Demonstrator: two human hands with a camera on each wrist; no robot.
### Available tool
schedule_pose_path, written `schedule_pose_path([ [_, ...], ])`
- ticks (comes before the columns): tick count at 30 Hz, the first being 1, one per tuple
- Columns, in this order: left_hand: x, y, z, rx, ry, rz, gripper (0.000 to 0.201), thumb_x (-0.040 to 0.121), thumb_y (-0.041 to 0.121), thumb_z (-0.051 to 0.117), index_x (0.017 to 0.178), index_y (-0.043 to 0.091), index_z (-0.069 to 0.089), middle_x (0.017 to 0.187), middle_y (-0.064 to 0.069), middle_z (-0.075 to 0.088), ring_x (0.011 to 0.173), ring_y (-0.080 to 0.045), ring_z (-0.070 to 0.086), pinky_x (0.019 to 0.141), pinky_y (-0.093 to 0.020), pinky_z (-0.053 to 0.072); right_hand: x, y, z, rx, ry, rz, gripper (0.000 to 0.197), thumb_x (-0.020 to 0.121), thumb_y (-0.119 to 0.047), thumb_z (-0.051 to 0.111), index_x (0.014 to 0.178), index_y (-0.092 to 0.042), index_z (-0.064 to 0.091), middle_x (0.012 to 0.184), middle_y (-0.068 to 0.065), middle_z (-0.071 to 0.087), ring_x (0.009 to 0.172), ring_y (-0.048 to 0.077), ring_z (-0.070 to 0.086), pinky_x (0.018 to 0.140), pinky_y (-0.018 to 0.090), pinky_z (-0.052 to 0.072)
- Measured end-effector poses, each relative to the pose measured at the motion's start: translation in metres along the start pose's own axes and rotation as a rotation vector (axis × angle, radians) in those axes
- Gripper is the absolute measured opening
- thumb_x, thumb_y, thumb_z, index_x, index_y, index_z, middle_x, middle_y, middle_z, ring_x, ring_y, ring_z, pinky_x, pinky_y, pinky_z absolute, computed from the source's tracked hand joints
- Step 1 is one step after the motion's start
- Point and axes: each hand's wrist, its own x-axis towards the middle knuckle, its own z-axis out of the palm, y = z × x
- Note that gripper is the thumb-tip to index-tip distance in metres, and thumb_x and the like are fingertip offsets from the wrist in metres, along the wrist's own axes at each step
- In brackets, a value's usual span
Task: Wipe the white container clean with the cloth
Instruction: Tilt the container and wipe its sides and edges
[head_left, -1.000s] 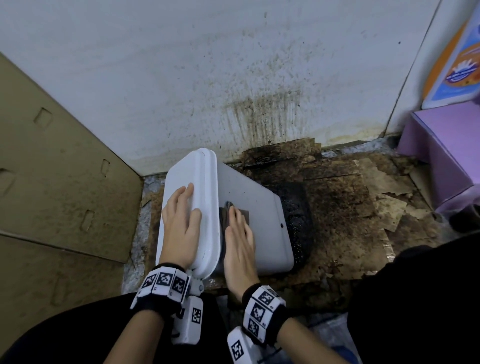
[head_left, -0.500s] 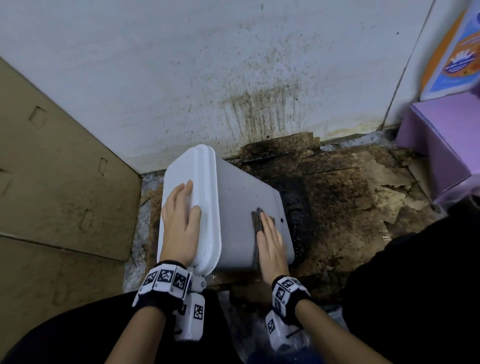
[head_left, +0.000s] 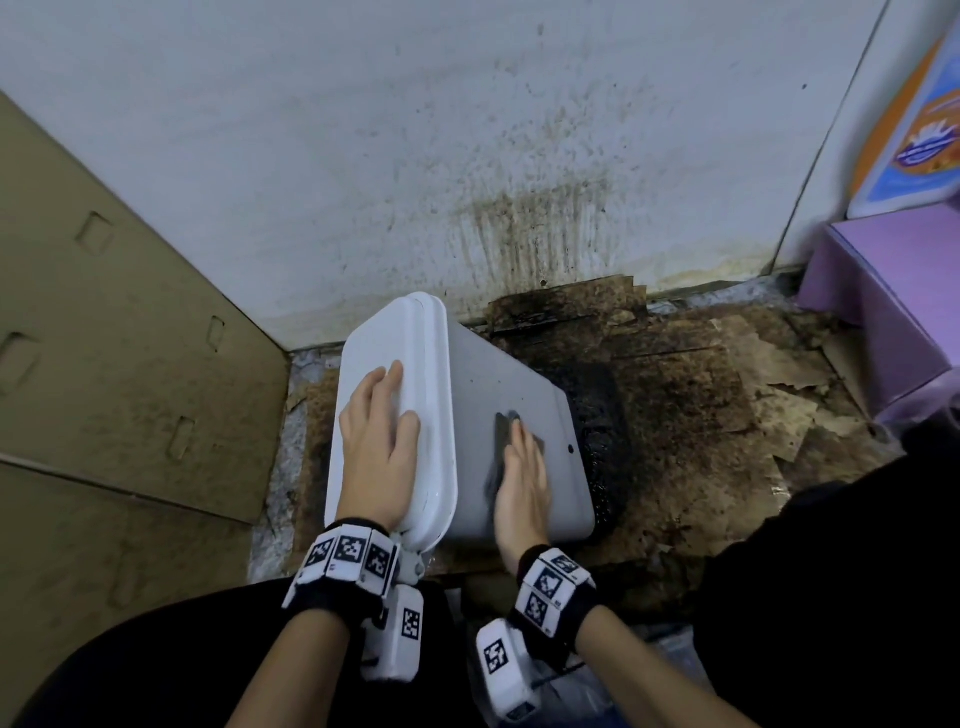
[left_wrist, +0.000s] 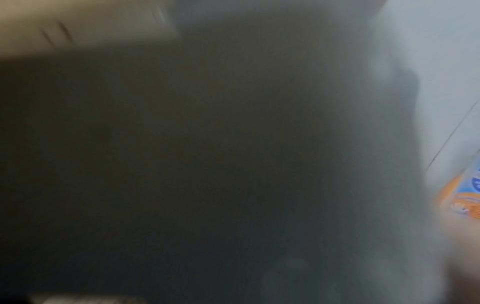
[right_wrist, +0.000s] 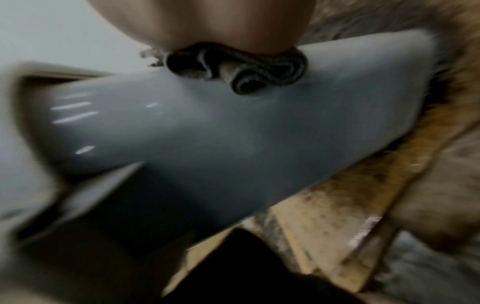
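Note:
A white container (head_left: 498, 374) lies on its side on dirty cardboard, lid end to the left. My left hand (head_left: 382, 436) lies flat on the white lid (head_left: 374, 343), fingers straight. My right hand (head_left: 522, 467) presses a dark folded cloth (head_left: 497, 457) against the grey-white upper side of the container, fingers stretched out over it. In the right wrist view the folded cloth (right_wrist: 233, 65) sits squeezed between my palm and the container wall (right_wrist: 207, 133). The left wrist view is dark and blurred.
A stained white wall (head_left: 467, 130) rises just behind the container. Cardboard sheets (head_left: 104, 338) lean at the left. A purple box (head_left: 893, 291) and a colourful package (head_left: 914, 119) stand at the right. Greasy torn cardboard (head_left: 701, 395) covers the floor.
My right hand with the cloth slid from beside the lid toward the container's base end, then partway back toward the middle. The left hand stayed on the lid.

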Motion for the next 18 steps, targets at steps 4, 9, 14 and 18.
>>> schedule_pose_path([
  [4, 0.001, -0.004, 0.000, 0.009, -0.005, 0.001, 0.059, 0.098, 0.037, 0.032, 0.156, 0.027, 0.032, 0.161, 0.006, 0.026, 0.149, -0.010, 0.014, 0.115, -0.024, 0.012, -0.020, -0.044, 0.019, -0.067, -0.138, -0.240, 0.055, 0.100, -0.042, 0.011, 0.155, -0.039, 0.013, 0.163, -0.023, 0.007, 0.147, -0.007, 0.001, 0.122, 0.025, 0.002],
  [9, 0.000, -0.004, -0.001, 0.005, -0.010, -0.001, 0.058, 0.098, 0.037, 0.032, 0.156, 0.028, 0.032, 0.161, 0.007, 0.026, 0.148, -0.010, 0.015, 0.114, -0.024, 0.013, -0.021, -0.031, 0.009, -0.114, -0.201, -0.373, 0.057, 0.097, -0.046, 0.005, 0.154, -0.039, 0.007, 0.161, -0.029, 0.002, 0.148, -0.008, -0.003, 0.125, 0.033, 0.005],
  [14, 0.000, -0.006, -0.001, 0.001, -0.010, 0.005, 0.055, 0.102, 0.034, 0.034, 0.156, 0.029, 0.031, 0.162, 0.008, 0.025, 0.149, -0.009, 0.014, 0.114, -0.023, 0.012, -0.016, -0.017, -0.003, -0.201, -0.266, -0.471, 0.050, 0.109, -0.029, 0.014, 0.156, -0.039, 0.000, 0.162, -0.028, -0.006, 0.150, -0.003, -0.007, 0.124, 0.036, 0.001],
  [18, 0.003, -0.015, -0.004, 0.000, -0.020, -0.006, 0.054, 0.104, 0.032, 0.032, 0.158, 0.028, 0.029, 0.163, 0.007, 0.023, 0.150, -0.010, 0.013, 0.116, -0.026, 0.012, -0.001, -0.027, -0.004, -0.228, -0.386, -0.474, 0.053, 0.110, -0.025, 0.018, 0.156, -0.036, -0.006, 0.163, -0.022, -0.014, 0.148, -0.004, -0.015, 0.125, 0.036, -0.004],
])
